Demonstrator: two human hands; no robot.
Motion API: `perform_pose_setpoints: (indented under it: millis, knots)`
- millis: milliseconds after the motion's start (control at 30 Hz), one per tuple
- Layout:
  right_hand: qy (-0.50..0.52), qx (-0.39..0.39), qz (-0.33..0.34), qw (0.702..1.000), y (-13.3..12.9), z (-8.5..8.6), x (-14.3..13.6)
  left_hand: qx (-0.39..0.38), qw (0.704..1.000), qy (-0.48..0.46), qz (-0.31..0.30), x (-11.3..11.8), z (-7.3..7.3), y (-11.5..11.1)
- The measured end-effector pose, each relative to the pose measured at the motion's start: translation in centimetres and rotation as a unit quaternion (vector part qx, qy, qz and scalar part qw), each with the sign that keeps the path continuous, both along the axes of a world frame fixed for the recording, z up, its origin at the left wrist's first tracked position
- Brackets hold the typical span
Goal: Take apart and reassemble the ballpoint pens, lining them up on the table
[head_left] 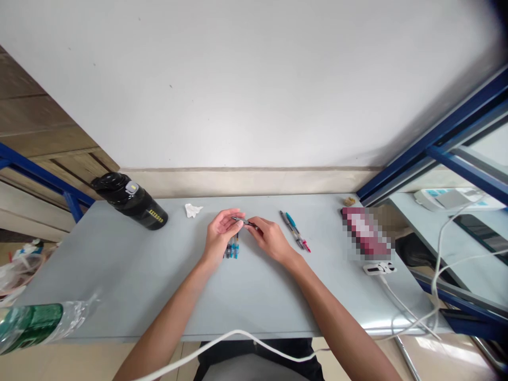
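Observation:
Between my two hands, above the middle of the grey table (159, 286), is a dark pen (246, 222). My left hand (223, 233) pinches one end of it with thumb and fingers, and my right hand (270, 238) has its fingers closed round the other end. Under and beside my left hand lie several pens (233, 250) with blue and dark parts, side by side; their far ends are partly hidden by the hand. To the right of my right hand, a grey pen (292, 230) and a teal pen with a pink end (298, 232) lie close together.
A black bottle (137, 203) lies tilted at the back left, near a crumpled white tissue (193, 210). A green plastic bottle (35, 323) is at the front left. On the right are a blurred red object (363, 230), a white plug (379, 268) and a white cable (436, 264).

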State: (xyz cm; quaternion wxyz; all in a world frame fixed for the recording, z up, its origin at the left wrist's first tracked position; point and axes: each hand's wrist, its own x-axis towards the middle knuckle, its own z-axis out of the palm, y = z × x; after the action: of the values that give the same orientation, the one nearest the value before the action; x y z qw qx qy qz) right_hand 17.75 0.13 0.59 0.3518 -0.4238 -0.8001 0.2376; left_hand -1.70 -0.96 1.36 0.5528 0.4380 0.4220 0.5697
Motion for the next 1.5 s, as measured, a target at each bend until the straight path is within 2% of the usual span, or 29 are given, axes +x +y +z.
perform_pose_setpoints:
  millis: [167, 367, 600, 833, 1033, 1233, 1400, 1500]
  knots:
    - [-0.004, 0.003, 0.002, 1.000, 0.03, -0.20, -0.01, -0.040, 0.999, 0.003, 0.028, 0.20, -0.67, 0.14]
    - [-0.012, 0.010, -0.006, 1.000, 0.10, -0.43, 0.06, -0.008, 1.000, 0.002, -0.005, -0.10, -0.04, 0.04]
    - [-0.012, 0.009, -0.008, 1.000, 0.12, -0.47, 0.07, -0.033, 0.999, -0.005, 0.034, 0.11, -0.69, 0.20]
    - [-0.016, 0.016, -0.018, 1.000, 0.13, -0.48, 0.00, -0.004, 1.000, -0.014, 0.016, -0.16, -0.04, 0.15]
    - [-0.025, 0.021, -0.018, 0.999, 0.21, -0.58, 0.11, -0.029, 0.999, 0.022, 0.031, -0.02, -0.27, 0.11]
    - [-0.026, 0.023, -0.025, 0.999, 0.27, -0.74, 0.13, 0.012, 1.000, -0.006, 0.014, -0.03, 0.01, 0.07]
    - [-0.026, 0.026, -0.021, 0.999, 0.28, -0.78, 0.10, -0.034, 0.999, 0.022, 0.032, 0.01, -0.36, 0.20]
    - [-0.032, 0.020, -0.021, 0.999, 0.27, -0.80, 0.07, -0.020, 0.999, 0.015, 0.024, -0.07, -0.16, 0.15]
